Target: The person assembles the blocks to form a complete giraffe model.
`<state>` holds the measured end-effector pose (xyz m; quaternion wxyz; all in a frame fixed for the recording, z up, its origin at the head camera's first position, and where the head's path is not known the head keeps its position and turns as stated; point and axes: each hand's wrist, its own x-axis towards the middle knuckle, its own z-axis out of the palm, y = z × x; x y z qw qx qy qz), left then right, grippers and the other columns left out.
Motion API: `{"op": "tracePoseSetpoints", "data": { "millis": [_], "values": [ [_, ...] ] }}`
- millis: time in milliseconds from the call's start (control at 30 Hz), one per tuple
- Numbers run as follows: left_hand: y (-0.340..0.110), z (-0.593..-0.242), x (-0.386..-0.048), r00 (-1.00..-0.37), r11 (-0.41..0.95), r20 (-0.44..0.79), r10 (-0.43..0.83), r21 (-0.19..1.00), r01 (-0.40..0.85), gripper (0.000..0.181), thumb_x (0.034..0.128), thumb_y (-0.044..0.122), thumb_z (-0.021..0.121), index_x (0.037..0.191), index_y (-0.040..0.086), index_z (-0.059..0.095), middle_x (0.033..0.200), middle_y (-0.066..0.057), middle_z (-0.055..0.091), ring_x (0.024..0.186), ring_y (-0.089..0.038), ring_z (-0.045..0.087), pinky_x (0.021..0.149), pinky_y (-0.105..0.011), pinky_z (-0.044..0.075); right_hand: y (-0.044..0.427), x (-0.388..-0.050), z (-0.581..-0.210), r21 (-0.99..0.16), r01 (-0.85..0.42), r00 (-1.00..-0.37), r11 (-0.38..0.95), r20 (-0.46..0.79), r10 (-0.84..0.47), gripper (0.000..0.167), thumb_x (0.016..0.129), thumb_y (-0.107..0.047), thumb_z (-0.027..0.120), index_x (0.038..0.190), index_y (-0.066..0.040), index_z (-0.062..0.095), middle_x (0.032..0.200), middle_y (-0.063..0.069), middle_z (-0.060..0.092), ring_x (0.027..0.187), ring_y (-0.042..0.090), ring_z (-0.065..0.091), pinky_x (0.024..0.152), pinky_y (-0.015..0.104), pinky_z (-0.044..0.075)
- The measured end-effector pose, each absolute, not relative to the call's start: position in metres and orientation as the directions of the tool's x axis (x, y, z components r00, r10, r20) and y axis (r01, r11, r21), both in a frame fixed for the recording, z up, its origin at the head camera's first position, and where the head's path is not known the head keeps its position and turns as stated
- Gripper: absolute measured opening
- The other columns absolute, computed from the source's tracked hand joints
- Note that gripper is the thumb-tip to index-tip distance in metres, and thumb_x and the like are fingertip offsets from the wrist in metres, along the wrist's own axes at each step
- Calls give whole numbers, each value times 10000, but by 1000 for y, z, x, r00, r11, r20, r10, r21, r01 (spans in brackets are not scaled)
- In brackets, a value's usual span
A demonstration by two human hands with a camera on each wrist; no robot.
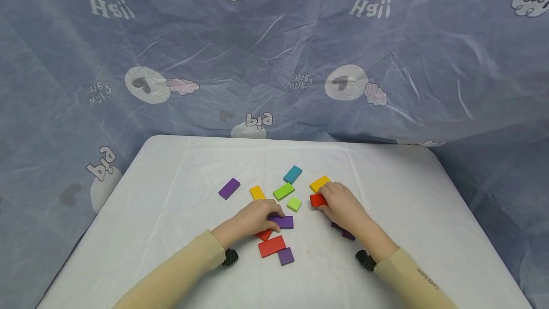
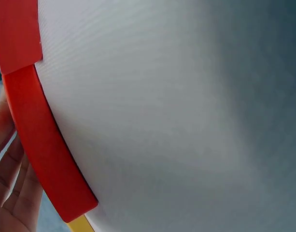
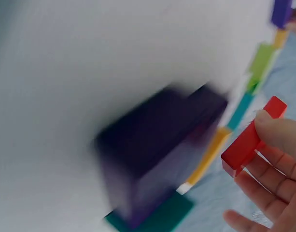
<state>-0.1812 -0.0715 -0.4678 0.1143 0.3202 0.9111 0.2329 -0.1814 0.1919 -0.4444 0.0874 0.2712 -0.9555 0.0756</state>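
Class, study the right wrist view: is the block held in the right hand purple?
No, the right hand pinches a red rectangular block.

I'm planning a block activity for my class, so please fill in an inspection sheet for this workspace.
Surface: white table, with faint creases.
Job's things: flat blocks lying loose, among them a blue block, a long green block, a small green block and a small purple block; a dark block is partly hidden by the right forearm.
Clutter: nothing seen.
Grips: left hand holds a long purple block; right hand pinches a red block.
Cables: nothing seen.
Surroundings: blue-grey printed cloth behind the table and at both sides; tan sleeves on both arms.
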Motion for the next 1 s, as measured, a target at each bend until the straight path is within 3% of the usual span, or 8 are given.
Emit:
{"op": "tracePoseSetpoints", "data": {
  "millis": [133, 333, 600, 1000],
  "values": [
    [-72, -471, -181, -770, 684, -53, 636, 499, 532, 296, 838, 281, 789, 1108, 169, 743, 1048, 71, 696, 981, -82, 630, 940, -255, 525, 180, -165, -439, -246, -485, -874, 839, 114, -472, 357, 778, -154, 837, 1058, -43, 645, 945, 43, 610, 841, 159, 550, 780, 311, 561],
    [-72, -473, -181, -777, 691, -62, 627, 504, 518, 298, 842, 268, 787, 1117, 165, 742, 1046, 68, 697, 973, -84, 629, 924, -252, 530, 166, -153, -446, -367, -342, -918, 865, -66, -391, 312, 791, -196, 827, 1044, -99, 672, 883, -31, 577, 799, 99, 547, 780, 297, 564],
    [-72, -471, -181, -778, 691, -64, 626, 509, 514, 301, 843, 268, 785, 1118, 152, 742, 1044, 59, 700, 970, -85, 630, 927, -250, 528, 162, -152, -457, -400, -335, -921, 853, -54, -387, 285, 792, -102, 811, 1051, -92, 693, 947, -17, 609, 884, 133, 582, 856, 336, 567],
    [-72, -473, -181, -769, 683, -54, 637, 501, 531, 308, 845, 272, 785, 1129, 162, 741, 1027, 67, 696, 950, -67, 623, 892, -235, 530, 165, -151, -457, -460, -357, -906, 813, -39, -421, 328, 808, -115, 805, 1125, -98, 720, 1027, 4, 665, 1004, 184, 628, 902, 383, 563]
  ]
}}
